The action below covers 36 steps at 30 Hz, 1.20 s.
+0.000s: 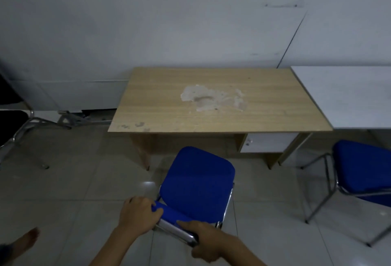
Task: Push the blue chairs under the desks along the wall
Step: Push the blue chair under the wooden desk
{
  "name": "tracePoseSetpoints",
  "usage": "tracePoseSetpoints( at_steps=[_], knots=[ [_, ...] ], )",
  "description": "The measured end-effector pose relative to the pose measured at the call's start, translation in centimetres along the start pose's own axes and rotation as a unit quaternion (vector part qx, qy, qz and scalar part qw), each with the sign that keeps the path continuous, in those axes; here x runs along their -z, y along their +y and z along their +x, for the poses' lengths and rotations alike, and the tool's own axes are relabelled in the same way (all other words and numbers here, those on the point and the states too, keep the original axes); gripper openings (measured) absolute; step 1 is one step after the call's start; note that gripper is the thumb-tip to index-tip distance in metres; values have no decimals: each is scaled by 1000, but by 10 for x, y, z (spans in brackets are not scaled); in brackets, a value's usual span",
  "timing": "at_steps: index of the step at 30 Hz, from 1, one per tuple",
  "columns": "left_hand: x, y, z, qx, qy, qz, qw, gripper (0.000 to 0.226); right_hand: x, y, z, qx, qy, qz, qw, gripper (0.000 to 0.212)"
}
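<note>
Both hands grip the backrest of the blue chair [196, 183]: the left hand [138, 212] wraps its padded corner, the right hand [206, 242] closes on the chrome tube. Its seat stands just short of the wooden desk [211, 100], facing the kneehole. Light and stiff on a metal frame, it should slide easily over tile; the backrest top is the sensible hold.

Our left hand [138, 212] and right hand [208, 242] are bare, with no gloves, rings or watch. Our forearms show no sleeves. A bare foot [26, 239] shows at lower left.
</note>
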<state>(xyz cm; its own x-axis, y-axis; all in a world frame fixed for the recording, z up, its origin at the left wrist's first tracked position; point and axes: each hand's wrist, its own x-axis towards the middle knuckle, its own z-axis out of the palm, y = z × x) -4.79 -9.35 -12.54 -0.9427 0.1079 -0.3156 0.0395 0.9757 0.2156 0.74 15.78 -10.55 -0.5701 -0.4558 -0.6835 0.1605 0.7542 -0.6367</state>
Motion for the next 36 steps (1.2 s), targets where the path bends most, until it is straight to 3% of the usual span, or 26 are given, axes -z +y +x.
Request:
tracePoseSetpoints(
  at_steps=[3, 8, 10, 12, 14, 16, 18, 21, 30, 36],
  knots=[
    [-3, 41, -7, 15, -3, -12, 1000, 42, 32, 26, -16, -16, -32, -59, 998, 92],
    [-9, 113, -15, 48, 13, -24, 998, 43, 78, 65, -47, -20, -19, -127, 992, 89],
    [-9, 134, -14, 54, 7, -31, 998, 50, 82, 86, -57, -21, 44, -122, 991, 83],
    [-8, 146, -13, 67, -12, -32, 997, 66, 68, 107, -62, -45, 165, -89, 981, 77],
    [-9, 147, -13, 84, -32, -50, 995, 85, 37, 123, -64, -60, 297, 47, 952, 79],
    [-9, 140, -15, 87, -49, -71, 992, 98, 7, 122, -64, -45, 360, 239, 901, 80],
    [-9, 133, -18, 68, -55, -82, 993, 101, -4, 113, -57, -58, 351, 342, 870, 91],
    [-11, 126, -18, 63, -60, -93, 992, 104, -2, 101, -43, -84, 331, 400, 850, 99],
    [-9, 138, -2, 168, -42, -191, 966, 121, 28, 103, -26, -68, 342, 390, 852, 78],
    [-4, 131, 40, 168, 2, -197, 966, 97, 70, 96, -4, -52, 338, 379, 860, 70]
  ],
)
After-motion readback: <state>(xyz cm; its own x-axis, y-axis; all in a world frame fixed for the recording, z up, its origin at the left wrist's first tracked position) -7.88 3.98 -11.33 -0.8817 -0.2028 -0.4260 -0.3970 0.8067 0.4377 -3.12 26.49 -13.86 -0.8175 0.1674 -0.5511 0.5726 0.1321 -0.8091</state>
